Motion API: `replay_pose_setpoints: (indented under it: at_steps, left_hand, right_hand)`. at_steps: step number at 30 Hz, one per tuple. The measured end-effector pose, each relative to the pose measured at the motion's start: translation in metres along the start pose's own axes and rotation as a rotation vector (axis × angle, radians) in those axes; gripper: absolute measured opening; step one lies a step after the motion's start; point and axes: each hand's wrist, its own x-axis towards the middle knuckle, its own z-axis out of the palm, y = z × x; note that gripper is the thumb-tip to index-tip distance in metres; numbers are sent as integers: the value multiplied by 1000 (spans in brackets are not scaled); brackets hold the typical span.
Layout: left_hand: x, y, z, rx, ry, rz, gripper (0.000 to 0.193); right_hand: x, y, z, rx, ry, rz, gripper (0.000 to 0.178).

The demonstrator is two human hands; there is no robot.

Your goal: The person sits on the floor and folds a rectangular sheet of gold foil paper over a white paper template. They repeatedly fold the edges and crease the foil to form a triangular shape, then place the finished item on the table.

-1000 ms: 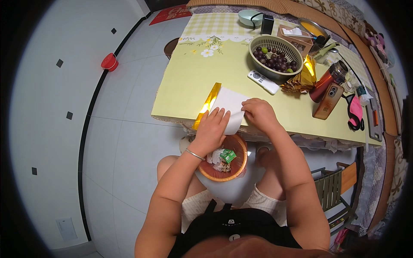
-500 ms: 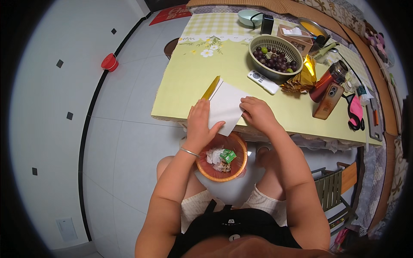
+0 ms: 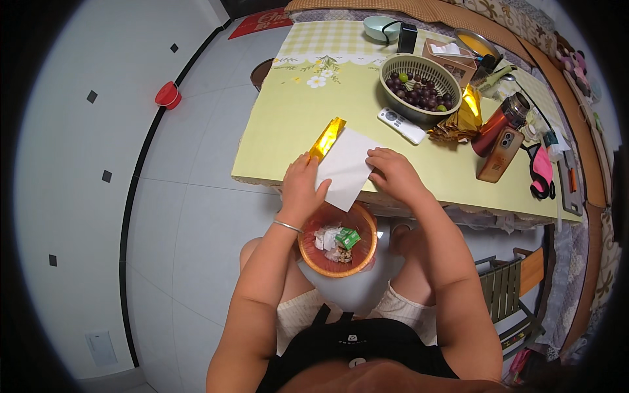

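A sheet of gold-foil paper (image 3: 346, 165) lies at the table's near edge, its white side up and one corner sticking out over the edge. Along its left side a bright gold strip is turned over. My left hand (image 3: 303, 187) grips that side, fingers at the gold strip and thumb on the white face. The right edge is held by my right hand (image 3: 395, 171), its fingers bent over the paper and the thumb close to them. Part of the sheet is hidden under both hands.
Below the overhanging corner stands an orange-rimmed bin (image 3: 303, 252) with litter. On the table (image 3: 282, 131) are a colander (image 3: 386, 98) of grapes, a white remote (image 3: 401, 125), a stack of folded gold paper (image 3: 457, 124), a red flask (image 3: 501, 121) and a phone (image 3: 500, 154).
The gold strip on the paper's left side shows wider and brighter. My left hand has shifted slightly, its thumb drawn back a little. The right hand stays in nearly the same place.
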Motion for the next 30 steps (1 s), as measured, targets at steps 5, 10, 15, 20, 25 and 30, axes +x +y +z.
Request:
replay_pose_setpoints:
  at_steps: [5, 10, 15, 20, 25, 30]
  left_hand:
    - [-2, 0, 4, 52, -16, 30, 56]
    - [-3, 0, 5, 73, -38, 17, 55]
    - [-4, 3, 4, 108, -68, 43, 56]
    - [-4, 8, -1, 121, -140, 28, 61]
    - [-4, 9, -1, 145, -176, 14, 65]
    - [-5, 14, -4, 184, -227, 6, 72]
  right_hand:
    - [0, 0, -2, 20, -18, 9, 37]
    - [0, 2, -1, 12, -19, -2, 35]
    - [0, -1, -3, -2, -13, -8, 32]
    - [0, 3, 0, 2, -11, -4, 32]
    - [0, 1, 0, 3, -11, -3, 32]
    - [0, 2, 0, 6, 0, -9, 32]
